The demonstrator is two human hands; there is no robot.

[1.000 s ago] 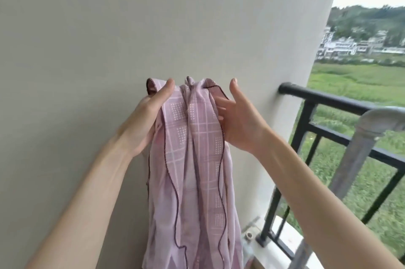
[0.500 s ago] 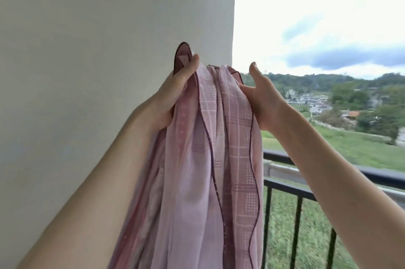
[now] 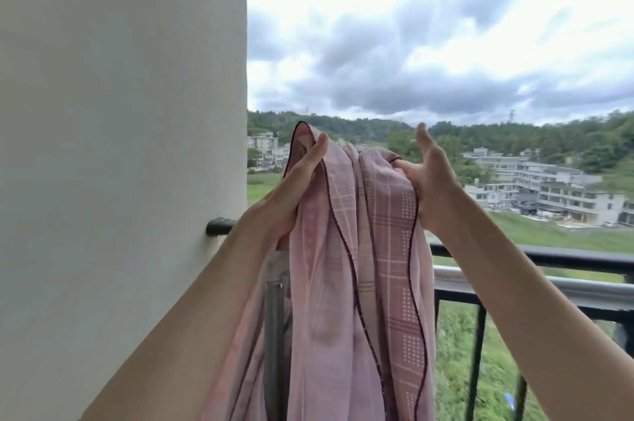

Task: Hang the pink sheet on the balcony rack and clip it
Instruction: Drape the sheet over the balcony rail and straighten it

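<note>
Both hands are raised at the centre of the frame, holding up the bunched top of the pink sheet [image 3: 356, 249]. On the left side of the bundle, the left hand [image 3: 291, 190] grips the fabric with its thumb laid along the front fold and its other fingers wrapped behind, out of sight. On the right side, the right hand [image 3: 429, 180] has its thumb pointing upward and free while its curled fingers pinch a gathered fold of the cloth — so both hands are clamped on the sheet.

From the hands the sheet hangs in long folds to the bottom edge of the frame. It is pale pink with a check pattern, small white dot panels and a dark maroon piped edge that winds down the front. One corner stands up above the left thumb.

Behind the sheet, a black balcony railing [image 3: 549, 257] runs across the lower right, and just below its top bar lies a pale metal rack bar [image 3: 549, 286] — the sheet is not draped over it. A plain white wall [image 3: 120, 146] fills the left of the frame. At upper right are heavy clouds, with wooded hills, pale buildings and green fields beneath.
</note>
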